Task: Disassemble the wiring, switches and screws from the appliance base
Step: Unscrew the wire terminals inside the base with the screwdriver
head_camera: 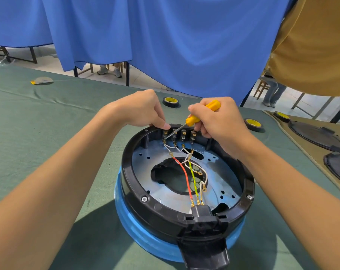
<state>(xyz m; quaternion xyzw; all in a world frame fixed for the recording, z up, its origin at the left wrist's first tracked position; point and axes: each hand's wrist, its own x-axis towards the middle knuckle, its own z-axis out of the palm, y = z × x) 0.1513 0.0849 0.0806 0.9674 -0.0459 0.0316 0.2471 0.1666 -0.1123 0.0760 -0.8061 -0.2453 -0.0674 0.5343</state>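
Fingers (162, 125) of the left hand (142, 112) curl over the far rim of the appliance base (126, 172), thumb pressed beside the switch row (183, 136). Just right, the right hand (221, 121) clamps a yellow screwdriver (193, 119), its tip at the row's left end. A slip could nick the wires (185, 178) trailing across the base's middle.

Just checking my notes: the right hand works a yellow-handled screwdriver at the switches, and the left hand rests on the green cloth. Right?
Not quite. The head view shows the left hand holding the far rim of the appliance base, beside the switches, not on the green cloth. The right hand does work the yellow-handled screwdriver there.
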